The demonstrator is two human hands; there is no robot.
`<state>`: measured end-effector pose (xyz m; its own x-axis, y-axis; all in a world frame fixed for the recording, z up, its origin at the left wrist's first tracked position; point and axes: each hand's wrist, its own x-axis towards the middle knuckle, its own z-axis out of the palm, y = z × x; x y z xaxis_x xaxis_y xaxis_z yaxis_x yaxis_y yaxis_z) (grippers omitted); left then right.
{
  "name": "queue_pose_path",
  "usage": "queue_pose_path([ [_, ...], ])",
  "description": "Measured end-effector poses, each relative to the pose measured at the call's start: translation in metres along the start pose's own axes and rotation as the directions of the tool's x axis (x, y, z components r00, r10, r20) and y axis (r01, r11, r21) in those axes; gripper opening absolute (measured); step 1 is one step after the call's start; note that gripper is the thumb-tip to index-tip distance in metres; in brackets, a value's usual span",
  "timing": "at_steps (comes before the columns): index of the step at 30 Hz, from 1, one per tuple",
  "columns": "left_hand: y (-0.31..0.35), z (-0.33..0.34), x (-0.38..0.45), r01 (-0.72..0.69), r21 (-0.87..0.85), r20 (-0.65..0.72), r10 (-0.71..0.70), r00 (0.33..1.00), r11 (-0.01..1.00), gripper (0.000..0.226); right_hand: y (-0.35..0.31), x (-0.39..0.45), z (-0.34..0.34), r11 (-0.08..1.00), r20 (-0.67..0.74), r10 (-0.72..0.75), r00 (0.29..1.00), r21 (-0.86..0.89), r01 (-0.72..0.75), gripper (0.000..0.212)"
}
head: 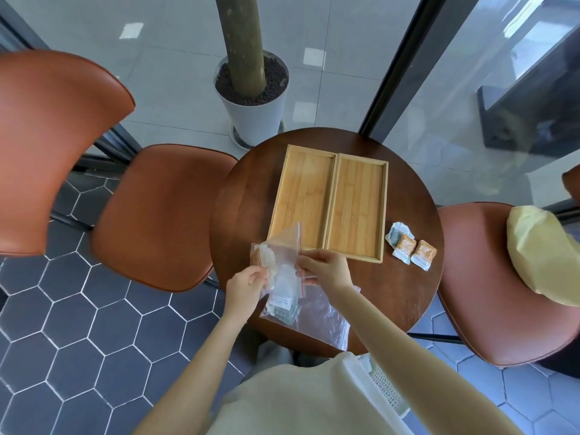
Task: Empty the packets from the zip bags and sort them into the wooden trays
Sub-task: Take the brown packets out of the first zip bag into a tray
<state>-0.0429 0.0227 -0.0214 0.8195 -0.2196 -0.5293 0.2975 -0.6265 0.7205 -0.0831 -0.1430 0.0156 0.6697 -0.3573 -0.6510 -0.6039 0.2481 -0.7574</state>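
From the head view, both hands grip one clear zip bag (284,255) above the near left edge of the round worktop (405,293): the left hand (248,282) pinches its left side, the right hand (323,268) pulls the red-striped mouth, probably to open it. Two wooden trays (329,202) lie bare side by side, far of the hands. Three packets (411,248) lie just right of them, seemingly awaiting sorting. Both forearms reach forward, wrists angled inward.

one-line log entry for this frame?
phase: opening zip bag | left hand: holds bag | right hand: at red zip | trays: empty | loose packets: right of trays
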Motion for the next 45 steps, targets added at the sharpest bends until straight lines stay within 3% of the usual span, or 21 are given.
queue_pose_path([
  [5,0.042,-0.017,-0.018,-0.084,-0.306,-0.09,0.059,0.994,0.948,0.01,-0.016,-0.02,0.023,0.987,0.168,-0.066,0.984,-0.137,0.089,0.007],
  [9,0.048,-0.019,-0.031,-0.129,-0.25,-0.099,0.108,0.989,0.96,0.004,-0.012,-0.032,0.029,0.972,0.159,-0.081,0.984,-0.206,0.113,0.013],
  [13,0.042,-0.014,-0.039,-0.099,-0.221,-0.094,0.08,0.992,0.97,0.029,-0.007,-0.04,0.028,0.97,0.11,-0.075,0.991,-0.221,0.098,0.009],
  [21,0.045,-0.006,-0.045,-0.088,-0.227,-0.121,0.061,0.991,0.97,0.022,-0.002,-0.045,0.019,0.957,0.093,-0.091,0.991,-0.267,0.113,0.013],
  [30,0.045,0.001,-0.053,-0.054,-0.292,-0.164,0.005,0.986,0.955,0.016,0.002,-0.047,0.013,0.992,0.143,0.034,0.989,-0.128,-0.015,0.004],
  [34,0.044,-0.007,-0.056,-0.087,-0.309,-0.202,0.024,0.979,0.947,0.01,0.006,-0.041,0.007,0.959,0.03,0.174,0.984,0.223,-0.176,0.006],
  [36,0.041,-0.013,-0.059,-0.164,-0.181,-0.261,0.114,0.959,0.97,0.009,0.007,-0.038,-0.001,0.945,-0.07,0.198,0.978,0.277,-0.171,0.003],
  [39,0.035,-0.024,-0.06,-0.304,0.145,-0.27,0.333,0.903,0.942,0.007,0.007,-0.037,-0.014,0.995,-0.203,0.092,0.975,0.064,-0.081,0.002],
  [41,0.033,-0.03,-0.058,-0.354,0.364,-0.199,0.443,0.874,0.862,0.008,0.008,-0.037,-0.019,0.944,-0.21,-0.142,0.967,-0.322,0.069,0.002],
  [43,0.037,-0.034,-0.057,-0.412,0.502,-0.129,0.537,0.833,0.76,0.005,0.012,-0.038,-0.022,0.631,-0.08,-0.407,0.91,-0.745,0.217,0.008],
  [44,0.04,-0.036,-0.056,-0.437,0.539,-0.107,0.573,0.813,0.72,0.005,0.015,-0.038,-0.023,0.446,0.011,-0.496,0.868,-0.855,0.265,0.012],
  [45,0.043,-0.037,-0.056,-0.452,0.56,-0.094,0.595,0.798,0.695,0.006,0.016,-0.038,-0.024,0.326,0.08,-0.552,0.83,-0.896,0.303,0.015],
])
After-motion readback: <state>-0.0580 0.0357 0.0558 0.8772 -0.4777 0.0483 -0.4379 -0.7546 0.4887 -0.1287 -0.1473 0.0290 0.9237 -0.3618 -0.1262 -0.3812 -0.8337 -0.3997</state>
